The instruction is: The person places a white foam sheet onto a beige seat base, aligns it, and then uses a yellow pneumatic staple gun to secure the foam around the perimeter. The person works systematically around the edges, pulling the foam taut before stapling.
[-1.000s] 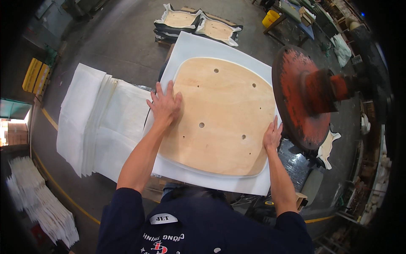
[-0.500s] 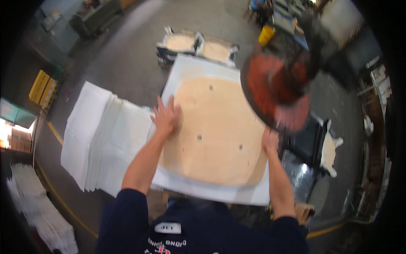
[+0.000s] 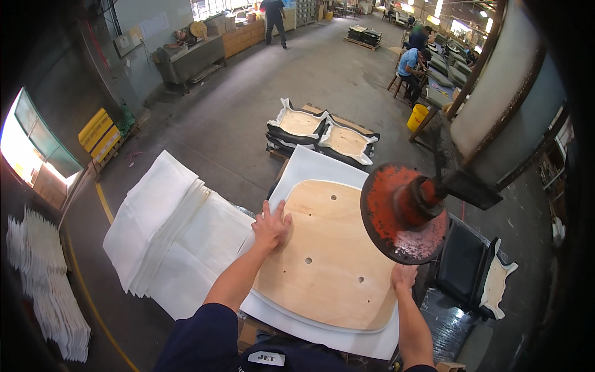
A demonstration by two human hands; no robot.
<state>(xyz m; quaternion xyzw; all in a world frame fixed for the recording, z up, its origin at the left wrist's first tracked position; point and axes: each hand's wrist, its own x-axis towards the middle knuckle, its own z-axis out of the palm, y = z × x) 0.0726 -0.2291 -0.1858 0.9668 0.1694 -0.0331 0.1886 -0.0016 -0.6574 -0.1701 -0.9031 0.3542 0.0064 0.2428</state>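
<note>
A pale plywood seat board (image 3: 328, 254) with rounded corners and several holes lies on a white foam sheet (image 3: 300, 162). My left hand (image 3: 273, 228) rests on the board's left edge, fingers spread. At the right edge, my right hand (image 3: 404, 276) is closed on the board's side; a worn red round metal head (image 3: 404, 214) hangs over it and hides part of the fingers. Left of the board lies a fanned stack of thin white sheets (image 3: 161, 226).
Beyond the board are black-covered seats (image 3: 302, 124) with wooden undersides. A black seat (image 3: 460, 254) sits at right. White sheets (image 3: 46, 285) are piled at lower left. A yellow bucket (image 3: 418, 116), a seated person (image 3: 410, 68) and a standing person (image 3: 273, 22) are farther off.
My view has tilted up, so the board, hands and red head appear lower and more of the far room shows. Both hands remain at the board's edges.
</note>
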